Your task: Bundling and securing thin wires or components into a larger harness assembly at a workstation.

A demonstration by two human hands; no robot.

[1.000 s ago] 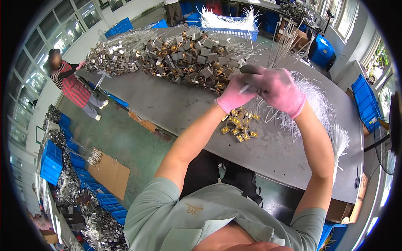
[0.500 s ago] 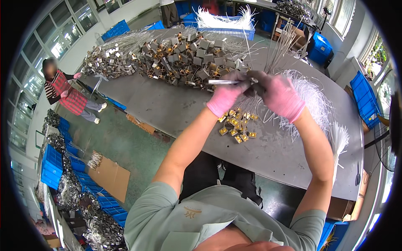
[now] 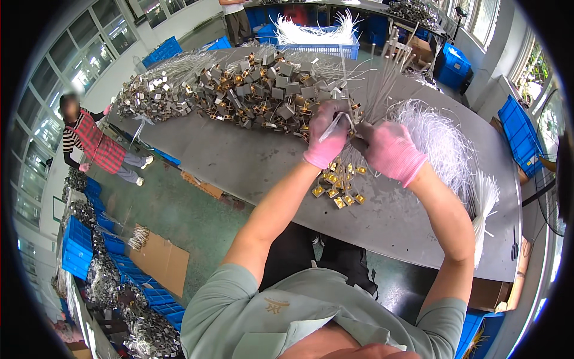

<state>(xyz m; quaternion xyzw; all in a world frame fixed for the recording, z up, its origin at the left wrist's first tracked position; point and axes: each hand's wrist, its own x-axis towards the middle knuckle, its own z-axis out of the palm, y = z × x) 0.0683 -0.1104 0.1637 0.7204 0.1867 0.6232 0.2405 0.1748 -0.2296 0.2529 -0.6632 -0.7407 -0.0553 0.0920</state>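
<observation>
Both my hands wear pink gloves with darkened fingers and meet above the grey table (image 3: 382, 221). In my left hand (image 3: 326, 136) a thin whitish strip (image 3: 335, 127) is gripped, its near end slanting down over the palm. Close beside it on the right, my right hand (image 3: 391, 149) has its fingers pinched together toward the left fingertips; what they hold is hidden. Just below the hands lie several small square metal parts with gold-coloured faces (image 3: 339, 186). Beyond the left hand spreads a big heap of grey square metal parts with wires (image 3: 257, 87).
Loose white wires (image 3: 433, 137) cover the table's right side, with a white wire bundle (image 3: 483, 206) at the edge. Thin strands (image 3: 388, 66) stand up behind my right hand. A blue crate of white wires (image 3: 317, 37) is at the back. A person (image 3: 95, 134) in a red checked apron stands left.
My left hand has turned, swinging the whitish strip from lying level to slanting downward. My right hand has shifted slightly left and down. The person at left has lowered one hand.
</observation>
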